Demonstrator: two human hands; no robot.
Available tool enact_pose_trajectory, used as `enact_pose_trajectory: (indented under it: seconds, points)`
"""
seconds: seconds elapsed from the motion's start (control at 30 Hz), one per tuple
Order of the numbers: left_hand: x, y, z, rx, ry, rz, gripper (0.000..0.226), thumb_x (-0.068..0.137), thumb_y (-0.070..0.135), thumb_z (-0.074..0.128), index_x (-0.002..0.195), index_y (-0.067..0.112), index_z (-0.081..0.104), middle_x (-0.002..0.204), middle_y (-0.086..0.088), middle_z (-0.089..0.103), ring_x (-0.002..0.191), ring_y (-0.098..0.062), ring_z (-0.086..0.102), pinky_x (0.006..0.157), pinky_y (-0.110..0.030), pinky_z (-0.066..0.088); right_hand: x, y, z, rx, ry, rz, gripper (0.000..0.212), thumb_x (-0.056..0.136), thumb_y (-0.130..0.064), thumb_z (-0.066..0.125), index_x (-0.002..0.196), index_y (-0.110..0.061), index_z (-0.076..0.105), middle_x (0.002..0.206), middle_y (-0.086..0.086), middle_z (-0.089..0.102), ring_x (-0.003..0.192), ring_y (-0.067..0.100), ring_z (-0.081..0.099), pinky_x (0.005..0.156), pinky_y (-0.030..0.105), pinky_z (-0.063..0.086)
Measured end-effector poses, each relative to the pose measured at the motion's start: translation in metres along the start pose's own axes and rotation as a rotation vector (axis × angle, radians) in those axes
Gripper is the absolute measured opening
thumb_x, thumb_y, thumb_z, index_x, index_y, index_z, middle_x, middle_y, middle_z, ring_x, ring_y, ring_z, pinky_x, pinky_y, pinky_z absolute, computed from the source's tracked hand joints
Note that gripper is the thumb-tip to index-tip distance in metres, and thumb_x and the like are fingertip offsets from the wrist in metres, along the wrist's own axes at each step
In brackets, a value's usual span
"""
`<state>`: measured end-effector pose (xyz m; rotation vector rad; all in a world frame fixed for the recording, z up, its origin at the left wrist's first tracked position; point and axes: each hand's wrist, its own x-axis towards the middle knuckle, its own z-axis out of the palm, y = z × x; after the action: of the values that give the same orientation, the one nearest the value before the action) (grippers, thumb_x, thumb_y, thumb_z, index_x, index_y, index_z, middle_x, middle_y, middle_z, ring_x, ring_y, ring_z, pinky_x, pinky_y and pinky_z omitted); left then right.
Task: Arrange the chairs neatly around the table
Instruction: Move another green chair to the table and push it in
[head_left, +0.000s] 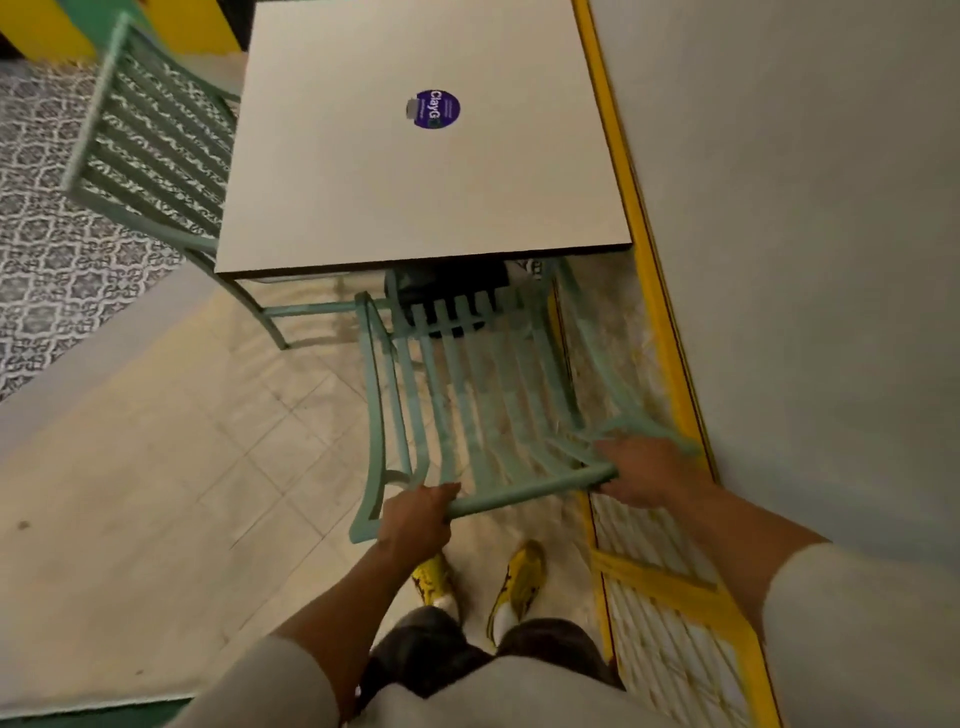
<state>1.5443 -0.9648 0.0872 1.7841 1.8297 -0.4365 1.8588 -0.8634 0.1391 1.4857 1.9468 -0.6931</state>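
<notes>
A square white table (363, 197) with a purple round sticker (434, 109) stands ahead of me. A mint-green slatted metal chair (467, 374) faces the table's near edge, its seat partly under the top. My left hand (415, 514) grips the left end of the chair's top back rail. My right hand (644, 473) grips the right end of that rail. A second mint-green chair (150, 140) stands at the table's left side, its seat tucked under the top.
A grey wall (805, 260) with a yellow floor strip (660, 291) runs close along the table's right side. A yellow-framed panel (675, 613) lies low on the right. Patterned tiles (47, 249) cover the far left floor. My yellow shoes (519, 577) stand behind the chair.
</notes>
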Motion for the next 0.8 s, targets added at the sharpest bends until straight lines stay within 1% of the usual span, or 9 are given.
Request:
enact_pose_trajectory:
  seconds: [0.03,0.1,0.23,0.3,0.37,0.47,0.57,0.73,0.8]
  points:
    - [0.0,0.0,0.0,0.002,0.004,0.007,0.054,0.096,0.031,0.061,0.149,0.042,0.055,0.123,0.002,0.073,0.11,-0.025,0.072,0.089,-0.04,0.06,-0.001,0.001,0.003,0.011,0.018,-0.01,0.077,0.094,-0.078,0.06,0.16,-0.038,0.051,0.158,0.004,0.06,0.14,0.03,0.06,0.11,0.047,0.054]
    - [0.0,-0.001,0.001,0.001,-0.001,0.013,0.055,0.097,0.03,0.062,0.15,0.041,0.054,0.125,0.002,0.073,0.112,-0.024,0.071,0.092,-0.041,0.06,-0.002,0.002,0.007,0.011,0.032,-0.022,0.073,0.096,-0.075,0.061,0.161,-0.043,0.049,0.155,0.005,0.062,0.141,0.03,0.059,0.112,0.048,0.052]
    - [-0.002,-0.001,0.003,0.0,0.01,0.005,0.057,0.097,0.029,0.063,0.151,0.043,0.053,0.13,0.002,0.071,0.118,-0.024,0.069,0.098,-0.041,0.057,-0.004,0.003,0.015,-0.003,0.037,-0.006,0.074,0.096,-0.076,0.06,0.163,-0.049,0.044,0.162,0.003,0.056,0.151,0.031,0.05,0.117,0.047,0.047]
    - [-0.001,-0.004,0.006,0.001,0.013,0.016,0.057,0.097,0.027,0.064,0.151,0.044,0.053,0.131,0.003,0.07,0.119,-0.022,0.068,0.099,-0.041,0.056,-0.005,0.004,0.024,0.006,0.028,0.006,0.075,0.096,-0.078,0.058,0.163,-0.05,0.042,0.163,0.002,0.055,0.152,0.032,0.048,0.118,0.049,0.044]
    - [-0.002,-0.006,0.008,-0.005,0.03,0.033,0.057,0.098,0.025,0.065,0.15,0.045,0.053,0.13,0.006,0.07,0.118,-0.019,0.068,0.098,-0.038,0.056,-0.008,0.004,0.034,0.013,0.027,0.011,0.075,0.095,-0.08,0.056,0.163,-0.051,0.041,0.161,-0.002,0.058,0.151,0.032,0.05,0.116,0.052,0.044]
    - [-0.002,-0.009,0.01,-0.011,0.031,0.05,0.057,0.098,0.024,0.065,0.15,0.045,0.052,0.13,0.006,0.07,0.115,-0.016,0.068,0.095,-0.033,0.056,-0.011,0.003,0.047,0.002,0.047,0.008,0.075,0.095,-0.082,0.053,0.162,-0.052,0.04,0.158,-0.007,0.06,0.147,0.029,0.054,0.113,0.05,0.045]
    - [-0.002,-0.013,0.012,-0.01,0.029,0.06,0.059,0.099,0.023,0.065,0.151,0.045,0.051,0.129,0.006,0.07,0.114,-0.015,0.068,0.095,-0.032,0.057,-0.014,0.001,0.054,-0.006,0.074,0.017,0.073,0.096,-0.083,0.051,0.161,-0.053,0.041,0.156,-0.008,0.062,0.143,0.028,0.057,0.109,0.049,0.047]
    - [0.003,-0.024,0.009,0.01,0.043,0.07,0.059,0.099,0.023,0.064,0.153,0.043,0.05,0.126,0.007,0.071,0.111,-0.014,0.068,0.092,-0.03,0.056,-0.008,-0.01,0.051,0.028,0.066,0.024,0.058,0.104,-0.065,0.058,0.159,-0.06,0.042,0.156,-0.015,0.06,0.146,0.03,0.051,0.11,0.05,0.043]
    - [0.006,-0.031,0.005,0.038,0.045,0.06,0.059,0.099,0.024,0.064,0.153,0.044,0.05,0.124,0.008,0.071,0.11,-0.014,0.068,0.093,-0.032,0.056,-0.003,-0.016,0.049,0.032,0.067,0.03,0.055,0.105,-0.065,0.057,0.158,-0.06,0.044,0.155,-0.015,0.061,0.145,0.03,0.051,0.11,0.049,0.042]
